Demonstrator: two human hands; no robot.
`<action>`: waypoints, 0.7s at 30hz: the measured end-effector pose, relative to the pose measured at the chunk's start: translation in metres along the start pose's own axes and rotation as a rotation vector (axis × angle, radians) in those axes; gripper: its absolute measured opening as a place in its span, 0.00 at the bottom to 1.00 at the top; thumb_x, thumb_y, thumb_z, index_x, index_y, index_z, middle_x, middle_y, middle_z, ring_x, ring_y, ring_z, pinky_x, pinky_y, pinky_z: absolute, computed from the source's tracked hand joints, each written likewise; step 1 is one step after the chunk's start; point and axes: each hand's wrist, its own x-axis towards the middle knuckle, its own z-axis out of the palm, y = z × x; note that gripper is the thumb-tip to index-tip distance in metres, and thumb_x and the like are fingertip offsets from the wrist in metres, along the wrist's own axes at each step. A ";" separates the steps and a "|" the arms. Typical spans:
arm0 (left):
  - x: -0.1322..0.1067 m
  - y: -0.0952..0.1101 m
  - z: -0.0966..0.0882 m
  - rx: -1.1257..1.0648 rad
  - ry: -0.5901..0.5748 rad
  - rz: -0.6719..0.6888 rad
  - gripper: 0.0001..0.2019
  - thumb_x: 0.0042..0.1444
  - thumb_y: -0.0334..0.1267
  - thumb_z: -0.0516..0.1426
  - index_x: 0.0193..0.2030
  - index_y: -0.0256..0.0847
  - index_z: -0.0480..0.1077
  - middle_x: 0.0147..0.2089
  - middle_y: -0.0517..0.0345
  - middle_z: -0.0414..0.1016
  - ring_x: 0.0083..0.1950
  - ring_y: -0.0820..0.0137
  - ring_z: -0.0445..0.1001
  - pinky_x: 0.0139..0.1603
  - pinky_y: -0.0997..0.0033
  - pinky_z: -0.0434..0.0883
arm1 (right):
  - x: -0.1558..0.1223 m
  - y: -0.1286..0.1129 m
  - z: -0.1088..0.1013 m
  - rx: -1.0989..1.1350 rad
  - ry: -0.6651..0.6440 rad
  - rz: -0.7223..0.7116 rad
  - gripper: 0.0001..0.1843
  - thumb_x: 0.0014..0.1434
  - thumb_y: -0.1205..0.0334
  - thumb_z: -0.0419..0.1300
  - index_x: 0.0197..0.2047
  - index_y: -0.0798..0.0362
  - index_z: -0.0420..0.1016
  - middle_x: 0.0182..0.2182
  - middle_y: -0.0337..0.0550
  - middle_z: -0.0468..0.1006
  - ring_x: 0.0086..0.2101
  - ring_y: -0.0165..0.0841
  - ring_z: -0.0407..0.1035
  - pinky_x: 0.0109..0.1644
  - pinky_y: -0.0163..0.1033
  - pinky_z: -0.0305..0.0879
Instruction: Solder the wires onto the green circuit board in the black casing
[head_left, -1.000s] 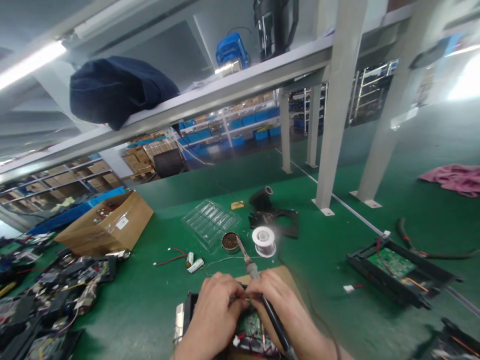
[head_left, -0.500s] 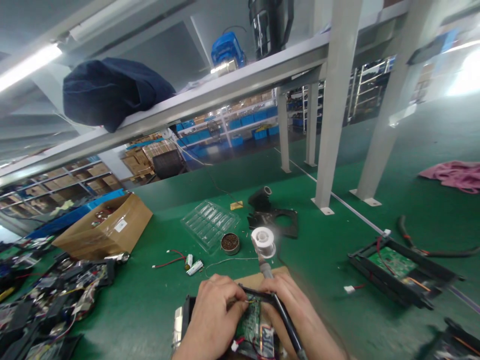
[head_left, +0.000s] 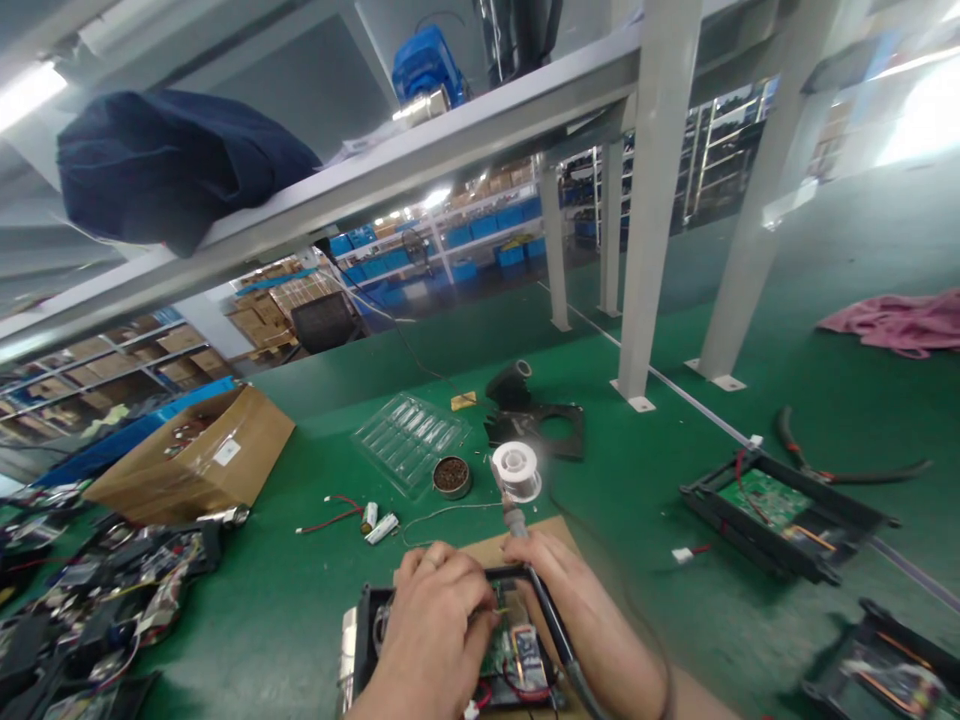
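Near centre of the green bench [head_left: 315,600]: left hand [head_left: 439,625] pinches a wire on the black-cased green circuit board [head_left: 499,645]; right hand [head_left: 581,620] grips the black soldering iron [head_left: 551,625]. Good practice: steady both wrists, touch briefly.

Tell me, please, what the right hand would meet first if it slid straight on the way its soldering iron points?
Probably the solder spool: the right hand aims the soldering iron up-table, its tip right next to the spool. How close is unclear in depth.
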 end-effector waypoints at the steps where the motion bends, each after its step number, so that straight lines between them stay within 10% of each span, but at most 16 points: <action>1: -0.001 -0.002 0.001 -0.008 0.011 0.005 0.06 0.58 0.28 0.61 0.34 0.45 0.74 0.41 0.65 0.78 0.51 0.63 0.69 0.54 0.56 0.57 | 0.001 0.001 0.000 0.009 -0.005 -0.006 0.26 0.54 0.85 0.48 0.48 0.50 0.68 0.40 0.43 0.74 0.40 0.38 0.71 0.44 0.40 0.67; 21: -0.001 -0.010 0.005 -0.038 0.097 -0.034 0.07 0.58 0.27 0.61 0.34 0.44 0.75 0.38 0.62 0.78 0.47 0.63 0.72 0.48 0.61 0.59 | -0.003 -0.011 0.009 0.100 0.009 0.002 0.13 0.63 0.76 0.50 0.42 0.47 0.65 0.37 0.39 0.70 0.40 0.37 0.68 0.42 0.37 0.64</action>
